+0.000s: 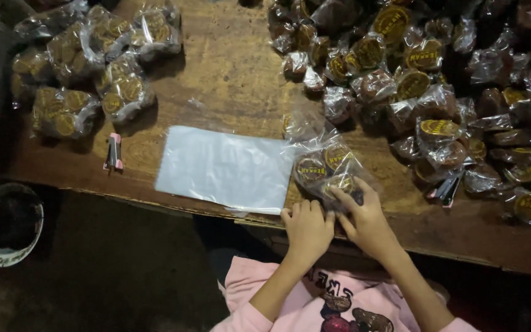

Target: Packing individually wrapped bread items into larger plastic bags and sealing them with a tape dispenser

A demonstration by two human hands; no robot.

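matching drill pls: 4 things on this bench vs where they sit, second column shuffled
1. stapler
2. flat bags
3. loose sweets
4. bowl

a. below the table's left edge
b. table's right side, heaped
c. before the left hand
d. left, near the packed bags

Pairs: 1-d, 2-c, 3-b, 4-a

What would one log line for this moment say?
left hand: rests at table edge | right hand: fingers on clear bag of wrapped sweets | stack of empty bags: beside
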